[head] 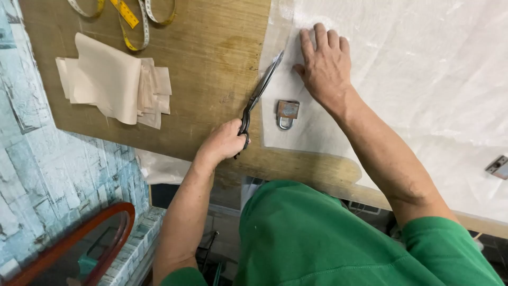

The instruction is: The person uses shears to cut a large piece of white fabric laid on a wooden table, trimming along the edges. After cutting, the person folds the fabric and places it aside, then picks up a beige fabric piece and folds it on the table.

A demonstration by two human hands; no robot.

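My left hand (223,142) grips the handles of long dark scissors (260,90), whose blades point up along the left edge of a white translucent fabric sheet (413,69). My right hand (325,63) lies flat, fingers spread, on the fabric just right of the blade tips. A small metal padlock (287,113) rests on the fabric between the two hands. The sheet covers the right part of a brown wooden table (211,47).
A stack of beige cut fabric pieces (114,82) lies at the table's left. A yellow and white measuring tape (129,18) curls at the top edge. Another small metal weight (498,167) sits at far right. Tiled floor and a red curved chair frame (79,238) are below left.
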